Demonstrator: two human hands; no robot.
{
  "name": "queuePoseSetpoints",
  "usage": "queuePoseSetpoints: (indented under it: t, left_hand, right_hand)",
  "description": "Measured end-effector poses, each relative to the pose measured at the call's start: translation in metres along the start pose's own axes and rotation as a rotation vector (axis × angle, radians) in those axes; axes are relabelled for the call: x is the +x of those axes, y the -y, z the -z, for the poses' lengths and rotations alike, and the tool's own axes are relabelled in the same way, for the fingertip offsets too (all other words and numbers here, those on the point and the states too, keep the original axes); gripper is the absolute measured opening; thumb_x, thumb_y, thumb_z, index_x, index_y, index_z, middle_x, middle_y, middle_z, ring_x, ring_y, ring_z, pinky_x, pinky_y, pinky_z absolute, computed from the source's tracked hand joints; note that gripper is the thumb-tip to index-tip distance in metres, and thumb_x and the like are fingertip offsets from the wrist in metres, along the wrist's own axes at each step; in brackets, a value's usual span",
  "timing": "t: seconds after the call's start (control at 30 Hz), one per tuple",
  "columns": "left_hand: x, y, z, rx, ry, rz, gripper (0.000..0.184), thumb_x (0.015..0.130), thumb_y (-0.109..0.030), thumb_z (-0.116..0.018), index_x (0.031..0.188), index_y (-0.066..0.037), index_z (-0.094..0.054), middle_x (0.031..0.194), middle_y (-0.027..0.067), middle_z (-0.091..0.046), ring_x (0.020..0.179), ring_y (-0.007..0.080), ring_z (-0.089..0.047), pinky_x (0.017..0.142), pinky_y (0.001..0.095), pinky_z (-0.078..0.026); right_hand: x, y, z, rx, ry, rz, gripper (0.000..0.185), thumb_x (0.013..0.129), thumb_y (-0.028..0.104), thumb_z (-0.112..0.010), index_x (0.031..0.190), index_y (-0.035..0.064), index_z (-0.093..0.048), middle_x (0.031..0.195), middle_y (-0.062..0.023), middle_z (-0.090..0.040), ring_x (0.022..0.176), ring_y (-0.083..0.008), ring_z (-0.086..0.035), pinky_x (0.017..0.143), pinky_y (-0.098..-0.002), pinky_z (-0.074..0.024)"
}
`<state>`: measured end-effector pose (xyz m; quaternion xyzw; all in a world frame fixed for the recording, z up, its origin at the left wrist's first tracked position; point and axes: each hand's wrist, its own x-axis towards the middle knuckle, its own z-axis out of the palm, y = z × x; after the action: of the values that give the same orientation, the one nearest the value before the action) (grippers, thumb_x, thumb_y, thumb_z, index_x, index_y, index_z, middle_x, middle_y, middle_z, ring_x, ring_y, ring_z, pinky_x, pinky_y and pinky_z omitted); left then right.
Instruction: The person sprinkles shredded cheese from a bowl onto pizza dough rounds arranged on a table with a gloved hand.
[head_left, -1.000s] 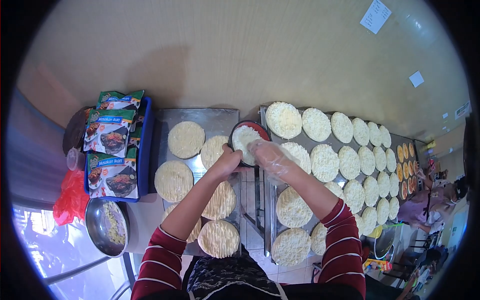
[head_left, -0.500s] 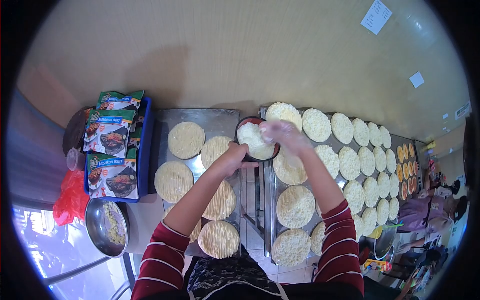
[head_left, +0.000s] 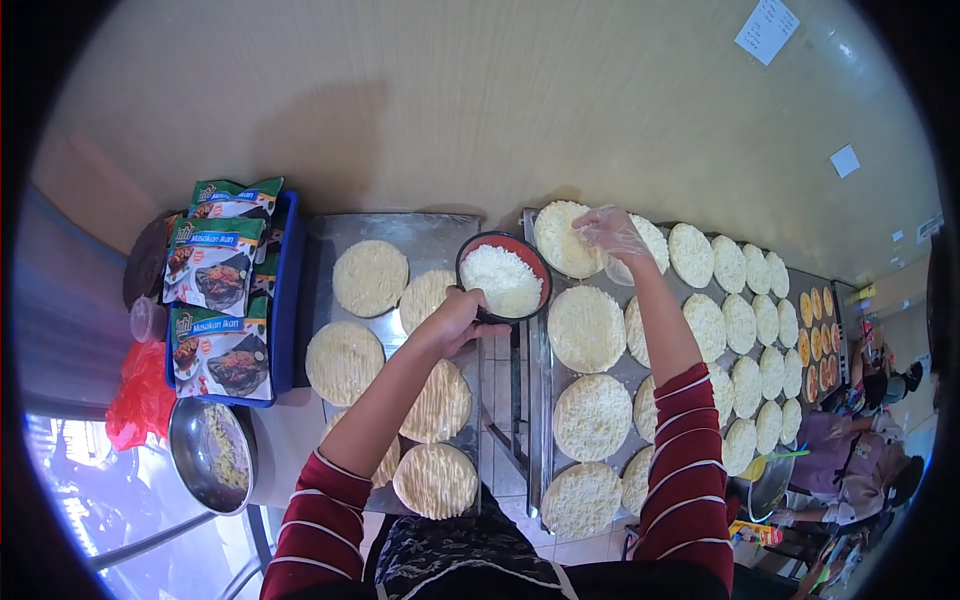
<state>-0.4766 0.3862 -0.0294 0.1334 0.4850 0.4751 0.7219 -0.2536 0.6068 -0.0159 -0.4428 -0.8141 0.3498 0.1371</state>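
Note:
My left hand grips the rim of a dark bowl with a red inside, thumb over the near edge. White grated cheese fills much of it. My right hand, in a clear plastic glove, is over the round pizza base at the back left corner of the right-hand table. Its fingers are bunched and point down at the base; the shreds in them are hardly visible. Just in front lies another base covered with white shreds.
More topped bases stand in rows on the right metal table. Bases with pale streaks lie on the left tray. A blue crate holds printed packets; a metal bowl is nearby. People stand far right.
My right hand has come out of the bowl and moved right, over the back base. The bowl in my left hand has shifted slightly left, and its contents are now uncovered.

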Motion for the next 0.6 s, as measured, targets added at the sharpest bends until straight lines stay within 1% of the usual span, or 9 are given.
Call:
queuePoseSetpoints:
  t: [0.07,0.13,0.2,0.27,0.33,0.4,0.43,0.47,0.6]
  left_hand:
    - [-0.006,-0.003,0.001,-0.009,-0.027,-0.011,0.044,0.084,-0.004,-0.034,0.124,0.014,-0.030,0.119,0.0258,-0.046,0.104,0.0345,-0.055,0.086,0.0425,-0.053]
    - [-0.012,-0.006,0.003,-0.021,-0.030,-0.012,0.044,0.084,-0.004,-0.035,0.124,0.014,-0.030,0.119,0.0258,-0.046,0.104,0.0346,-0.055,0.086,0.0419,-0.053]
    - [-0.015,-0.008,0.007,-0.031,-0.031,-0.010,0.044,0.084,-0.005,-0.035,0.124,0.014,-0.029,0.119,0.0258,-0.046,0.103,0.0348,-0.056,0.087,0.0412,-0.053]
    - [-0.015,-0.009,0.014,-0.087,0.049,0.019,0.047,0.083,-0.004,-0.038,0.120,0.009,-0.013,0.119,0.0259,-0.034,0.106,0.0365,-0.053,0.086,0.0436,-0.054]
    - [-0.015,-0.009,0.017,-0.094,0.060,0.018,0.046,0.084,-0.004,-0.038,0.120,0.008,-0.013,0.119,0.0261,-0.034,0.106,0.0365,-0.053,0.086,0.0435,-0.054]
    - [-0.019,-0.011,0.015,-0.102,0.073,0.017,0.046,0.084,-0.005,-0.038,0.120,0.008,-0.013,0.119,0.0264,-0.034,0.107,0.0366,-0.052,0.085,0.0433,-0.054]
    - [-0.023,-0.012,0.012,-0.076,0.018,0.019,0.045,0.083,-0.004,-0.037,0.122,0.010,-0.021,0.120,0.0258,-0.040,0.105,0.0360,-0.054,0.087,0.0413,-0.053]
    - [-0.026,-0.013,0.010,-0.051,-0.037,0.021,0.045,0.082,-0.004,-0.036,0.124,0.012,-0.029,0.120,0.0253,-0.046,0.103,0.0353,-0.056,0.089,0.0392,-0.052]
    - [-0.029,-0.012,0.014,-0.071,-0.057,0.017,0.046,0.082,-0.004,-0.037,0.125,0.011,-0.029,0.121,0.0250,-0.046,0.104,0.0356,-0.056,0.089,0.0393,-0.052]
  right_hand:
    - [0.009,-0.004,-0.001,-0.117,0.011,0.000,0.015,0.074,0.010,-0.063,0.087,0.0027,-0.068,0.082,-0.0135,-0.066,0.072,-0.0199,-0.063,0.069,-0.0313,-0.0493]
    - [0.018,-0.009,-0.001,-0.151,-0.066,-0.101,0.019,0.072,0.005,-0.066,0.090,0.0019,-0.068,0.081,-0.0074,-0.066,0.074,-0.0155,-0.061,0.069,-0.0279,-0.0498]
    - [0.027,-0.010,-0.001,-0.190,-0.105,-0.041,0.017,0.072,0.007,-0.066,0.089,0.0018,-0.068,0.081,-0.0088,-0.066,0.074,-0.0168,-0.062,0.068,-0.0288,-0.0498]
    - [0.030,-0.010,-0.002,-0.231,-0.144,0.018,0.017,0.073,0.009,-0.066,0.088,0.0018,-0.068,0.082,-0.0102,-0.067,0.073,-0.0180,-0.062,0.068,-0.0298,-0.0499]
    - [0.031,-0.010,-0.001,-0.145,-0.125,0.007,0.017,0.077,0.016,-0.060,0.084,0.0025,-0.068,0.084,-0.0185,-0.066,0.080,-0.0281,-0.064,0.075,-0.0368,-0.0485]
    - [0.039,-0.008,0.000,-0.250,-0.158,-0.079,0.017,0.077,0.015,-0.062,0.086,0.0023,-0.069,0.085,-0.0161,-0.067,0.078,-0.0251,-0.063,0.073,-0.0354,-0.0485]
    - [0.041,-0.008,0.000,-0.356,-0.194,-0.164,0.017,0.076,0.013,-0.063,0.088,0.0021,-0.069,0.086,-0.0138,-0.067,0.077,-0.0221,-0.063,0.070,-0.0339,-0.0486]
    - [0.038,-0.010,0.002,-0.357,-0.193,-0.163,0.017,0.076,0.013,-0.063,0.088,0.0021,-0.069,0.086,-0.0138,-0.067,0.077,-0.0221,-0.063,0.070,-0.0339,-0.0486]
    - [0.024,-0.021,0.007,-0.415,-0.160,-0.024,0.019,0.074,0.018,-0.065,0.085,0.0033,-0.069,0.080,-0.0143,-0.067,0.072,-0.0237,-0.063,0.068,-0.0342,-0.0488]
